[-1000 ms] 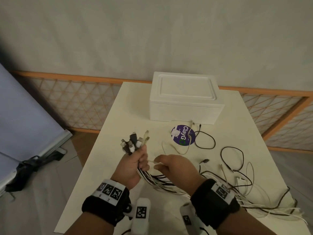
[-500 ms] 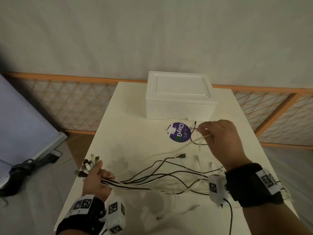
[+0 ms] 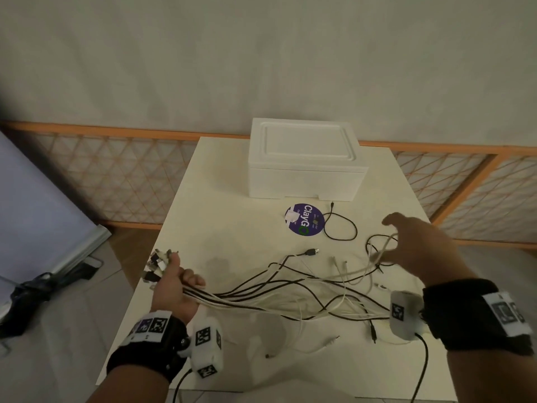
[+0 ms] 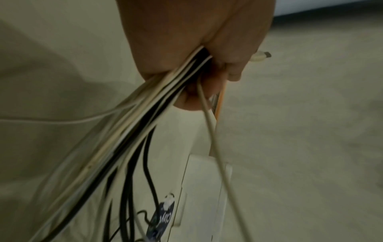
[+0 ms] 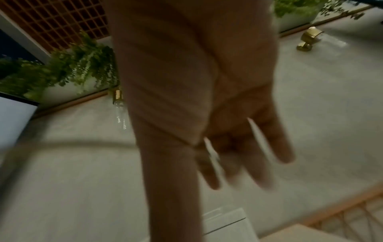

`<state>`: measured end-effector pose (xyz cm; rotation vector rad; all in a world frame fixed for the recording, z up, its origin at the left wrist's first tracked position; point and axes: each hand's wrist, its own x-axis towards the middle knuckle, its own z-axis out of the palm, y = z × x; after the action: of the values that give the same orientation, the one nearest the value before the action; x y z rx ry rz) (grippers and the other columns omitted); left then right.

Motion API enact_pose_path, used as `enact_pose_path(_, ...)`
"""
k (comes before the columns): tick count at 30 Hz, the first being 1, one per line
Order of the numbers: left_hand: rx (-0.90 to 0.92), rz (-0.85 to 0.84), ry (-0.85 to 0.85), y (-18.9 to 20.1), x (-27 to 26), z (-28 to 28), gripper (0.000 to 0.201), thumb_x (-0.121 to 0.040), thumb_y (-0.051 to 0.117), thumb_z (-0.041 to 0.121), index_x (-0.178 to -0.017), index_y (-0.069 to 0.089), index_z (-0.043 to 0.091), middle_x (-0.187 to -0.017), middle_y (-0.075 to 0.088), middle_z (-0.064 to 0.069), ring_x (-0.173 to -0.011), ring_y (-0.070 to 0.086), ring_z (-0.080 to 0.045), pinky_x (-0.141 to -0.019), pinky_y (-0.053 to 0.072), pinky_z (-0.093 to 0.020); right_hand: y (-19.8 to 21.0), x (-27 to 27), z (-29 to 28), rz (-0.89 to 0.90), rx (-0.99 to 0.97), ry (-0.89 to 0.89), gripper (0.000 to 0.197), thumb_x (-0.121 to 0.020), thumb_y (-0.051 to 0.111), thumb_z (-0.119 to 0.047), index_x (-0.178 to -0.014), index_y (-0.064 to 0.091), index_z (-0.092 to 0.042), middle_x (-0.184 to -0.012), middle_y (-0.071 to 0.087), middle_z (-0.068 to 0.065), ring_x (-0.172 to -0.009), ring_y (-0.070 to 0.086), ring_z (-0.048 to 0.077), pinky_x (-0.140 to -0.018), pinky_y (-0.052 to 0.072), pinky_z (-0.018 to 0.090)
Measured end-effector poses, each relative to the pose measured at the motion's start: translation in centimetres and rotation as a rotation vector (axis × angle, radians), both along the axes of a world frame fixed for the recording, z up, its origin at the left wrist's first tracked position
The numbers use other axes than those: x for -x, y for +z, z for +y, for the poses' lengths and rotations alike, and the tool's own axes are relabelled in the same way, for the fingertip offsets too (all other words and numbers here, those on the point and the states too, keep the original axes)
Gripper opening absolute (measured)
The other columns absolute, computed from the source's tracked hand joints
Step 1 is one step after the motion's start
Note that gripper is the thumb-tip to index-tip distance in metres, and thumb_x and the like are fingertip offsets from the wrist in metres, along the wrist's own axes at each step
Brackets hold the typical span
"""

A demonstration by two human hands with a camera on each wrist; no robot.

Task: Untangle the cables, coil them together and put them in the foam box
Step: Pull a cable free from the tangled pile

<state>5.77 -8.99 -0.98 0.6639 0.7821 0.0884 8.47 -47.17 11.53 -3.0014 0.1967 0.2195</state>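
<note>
Two hands now well apart: left hand (image 3: pixel 174 282) grips the cables (image 3: pixel 276 298) by their plug ends, right hand (image 3: pixel 418 248), fingers spread, draws one white strand sideways, fanning them across the surface (image 3: pixel 220 222); foam box (image 3: pixel 305 161) shut.

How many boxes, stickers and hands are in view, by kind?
Foam box: 1
Purple sticker: 1
Hands: 2 (left hand gripping the cable bundle, right hand)
Total: 4
</note>
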Motion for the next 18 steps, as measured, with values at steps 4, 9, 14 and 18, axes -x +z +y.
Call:
enact_pose_path(4, -0.041, -0.067, -0.093, 2.0, -0.3, -3.0, 0.051, -0.093, 0.046, 0.052, -0.06, 0.034, 0.016, -0.047, 0.049, 0.002, -0.046, 0.054, -0.012, -0.072, 0.049, -0.035, -0.4, 1.0, 4.7, 0.212, -0.049, 0.348, 0.114, -0.068, 0.079, -0.034, -0.15, 0.004, -0.008, -0.15, 0.024, 0.013, -0.139, 0.023, 0.026, -0.112, 0.021, 0.029)
enact_pose_path(9, -0.015, -0.171, -0.307, 4.6, -0.5, -7.8, 0.042, -0.093, 0.051, 0.043, -0.061, 0.038, 0.018, -0.05, 0.039, 0.003, -0.042, 0.039, -0.01, -0.048, 0.04, -0.022, -2.6, 2.7, 14.9, 0.244, -0.336, 0.633, 0.106, -0.078, 0.072, -0.042, -0.151, 0.003, -0.006, -0.152, 0.026, 0.012, -0.139, 0.027, 0.024, -0.113, 0.026, 0.032)
enact_pose_path(14, -0.013, -0.263, -0.338, 5.6, 0.0, -9.2, 0.04, -0.096, 0.05, 0.023, -0.056, 0.046, 0.017, -0.046, 0.037, 0.005, -0.037, 0.036, -0.007, -0.039, 0.038, -0.018, -5.8, 2.4, 16.6, 0.212, -0.383, 0.678, 0.051, -0.082, 0.069, -0.042, -0.115, 0.048, -0.01, -0.102, 0.064, 0.01, -0.092, 0.061, 0.029, -0.075, 0.047, 0.035)
enact_pose_path(18, 0.004, -0.242, -0.265, 4.4, -0.4, -6.6, 0.029, -0.096, 0.049, 0.023, -0.068, 0.044, 0.021, -0.051, 0.035, 0.007, -0.038, 0.036, -0.004, -0.039, 0.036, -0.018, -4.9, 3.3, 13.3, 0.078, -0.384, 0.724, 0.027, -0.093, 0.055, -0.037, -0.11, 0.065, -0.018, -0.107, 0.067, 0.0, -0.101, 0.059, 0.016, -0.086, 0.044, 0.031)
